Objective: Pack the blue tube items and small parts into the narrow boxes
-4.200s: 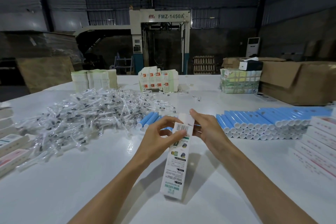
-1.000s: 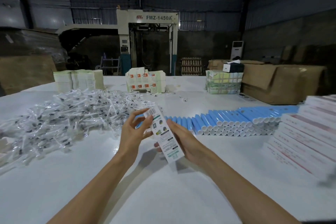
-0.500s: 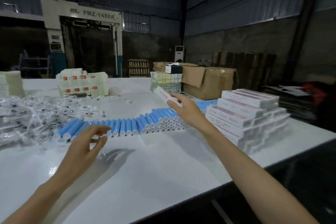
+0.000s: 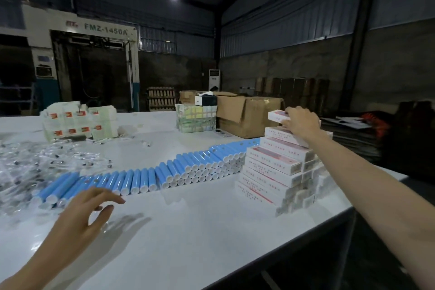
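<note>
The box (image 4: 277, 115) has left the left hand (image 4: 87, 209). Now the right hand (image 4: 300, 122) alone grips it, just over the stack of boxes (image 4: 275, 167) on the tabletop (image 4: 200, 231). The left hand hovers, loose and empty, near the blue tubes (image 4: 183, 167), so I think the next packing begins.

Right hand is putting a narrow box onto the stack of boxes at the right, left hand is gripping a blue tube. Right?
Not quite. In the head view the left hand grips nothing: it is open, fingers spread, near the row of blue tubes. The right hand does hold a narrow box at the top of the stack of boxes at the right.
</note>
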Demonstrator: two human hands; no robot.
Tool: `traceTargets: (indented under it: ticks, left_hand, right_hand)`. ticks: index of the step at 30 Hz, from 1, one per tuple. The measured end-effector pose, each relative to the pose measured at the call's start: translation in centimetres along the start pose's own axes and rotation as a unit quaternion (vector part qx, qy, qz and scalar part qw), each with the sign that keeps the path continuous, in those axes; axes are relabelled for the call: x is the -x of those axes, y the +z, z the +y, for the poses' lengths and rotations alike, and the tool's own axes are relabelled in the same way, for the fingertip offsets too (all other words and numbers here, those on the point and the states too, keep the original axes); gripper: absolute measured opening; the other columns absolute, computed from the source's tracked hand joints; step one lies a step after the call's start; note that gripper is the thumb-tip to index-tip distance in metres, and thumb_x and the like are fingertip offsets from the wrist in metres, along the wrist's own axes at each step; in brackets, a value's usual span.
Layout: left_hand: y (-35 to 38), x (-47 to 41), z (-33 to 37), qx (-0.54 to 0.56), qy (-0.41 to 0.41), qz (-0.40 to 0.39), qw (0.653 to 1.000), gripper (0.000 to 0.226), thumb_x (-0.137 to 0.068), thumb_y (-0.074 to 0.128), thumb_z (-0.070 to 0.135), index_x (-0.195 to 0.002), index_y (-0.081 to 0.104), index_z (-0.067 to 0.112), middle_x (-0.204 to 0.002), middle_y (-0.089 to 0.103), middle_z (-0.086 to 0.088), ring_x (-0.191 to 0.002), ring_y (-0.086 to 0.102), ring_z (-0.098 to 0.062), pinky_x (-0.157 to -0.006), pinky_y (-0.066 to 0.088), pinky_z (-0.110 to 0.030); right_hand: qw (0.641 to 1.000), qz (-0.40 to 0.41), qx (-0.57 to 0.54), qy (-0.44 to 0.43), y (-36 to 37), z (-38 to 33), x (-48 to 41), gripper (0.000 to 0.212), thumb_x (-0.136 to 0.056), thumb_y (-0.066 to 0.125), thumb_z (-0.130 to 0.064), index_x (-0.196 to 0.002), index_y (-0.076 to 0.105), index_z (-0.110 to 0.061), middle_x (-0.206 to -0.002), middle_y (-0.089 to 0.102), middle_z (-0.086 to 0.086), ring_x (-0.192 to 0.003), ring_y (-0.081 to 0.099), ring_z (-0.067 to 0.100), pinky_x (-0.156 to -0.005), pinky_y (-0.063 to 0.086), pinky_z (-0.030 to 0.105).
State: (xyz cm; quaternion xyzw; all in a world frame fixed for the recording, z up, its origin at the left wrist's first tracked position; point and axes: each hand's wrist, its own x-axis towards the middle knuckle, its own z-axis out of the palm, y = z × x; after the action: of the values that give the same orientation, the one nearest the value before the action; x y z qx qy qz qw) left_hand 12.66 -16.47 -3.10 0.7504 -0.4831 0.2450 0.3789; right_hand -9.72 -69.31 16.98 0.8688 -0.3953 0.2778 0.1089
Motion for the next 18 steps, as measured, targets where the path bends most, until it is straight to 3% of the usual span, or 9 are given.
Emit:
traceTargets:
  ticks: [6, 12, 14, 16, 18]
  left_hand:
    - [0.1, 0.3, -0.8, -0.018, -0.009, -0.030, 0.999, 0.026, -0.099, 0.048, 0.049, -0.109, 0.072, 0.051, -0.120, 0.063, 0.019, -0.118, 0.060, -0.009, -0.086, 0.048, -0.022]
    - [0.1, 0.3, 0.1, -0.022, -0.011, -0.039, 0.999, 0.025, -0.098, 0.049, 0.047, -0.104, 0.072, 0.054, -0.118, 0.062, 0.020, -0.118, 0.061, -0.008, -0.086, 0.049, -0.023]
    - [-0.1, 0.2, 0.8, -0.024, -0.012, -0.040, 0.999, 0.025, -0.097, 0.049, 0.047, -0.102, 0.072, 0.056, -0.118, 0.061, 0.022, -0.117, 0.061, -0.008, -0.086, 0.049, -0.023]
    - [-0.1, 0.0, 1.3, -0.029, -0.012, -0.039, 0.999, 0.025, -0.097, 0.050, 0.045, -0.101, 0.073, 0.053, -0.117, 0.061, 0.022, -0.114, 0.062, -0.007, -0.085, 0.049, -0.017]
    - [-0.1, 0.0, 1.5, -0.031, -0.021, -0.044, 0.998, 0.023, -0.100, 0.054, 0.039, -0.102, 0.074, 0.050, -0.116, 0.063, 0.021, -0.111, 0.063, -0.007, -0.085, 0.048, -0.015]
  right_hand:
    - [0.997, -0.060, 0.020, 0.051, 0.7, 2.6, -0.9, 0.033, -0.105, 0.058, -0.036, -0.133, 0.059, -0.018, -0.133, 0.064, 0.012, -0.127, 0.057, 0.035, -0.113, 0.036, 0.051]
    - [0.992, -0.105, 0.000, 0.063, 1.1, 3.0, -1.5, 0.029, -0.104, 0.058, -0.029, -0.132, 0.057, -0.019, -0.128, 0.065, 0.012, -0.125, 0.057, 0.035, -0.114, 0.034, 0.054]
    - [0.994, -0.082, 0.018, 0.064, 1.3, 2.5, -1.6, 0.034, -0.102, 0.062, -0.030, -0.134, 0.056, -0.018, -0.133, 0.062, 0.014, -0.130, 0.054, 0.037, -0.113, 0.033, 0.055]
    - [0.998, -0.013, 0.039, 0.042, 1.6, 1.1, -1.3, 0.040, -0.101, 0.064, -0.031, -0.138, 0.055, -0.016, -0.138, 0.060, 0.015, -0.132, 0.052, 0.037, -0.112, 0.037, 0.055]
    - [0.997, 0.069, 0.019, -0.009, 1.6, -1.9, -0.7, 0.033, -0.102, 0.062, -0.028, -0.133, 0.060, -0.014, -0.131, 0.064, 0.013, -0.126, 0.057, 0.033, -0.109, 0.041, 0.053]
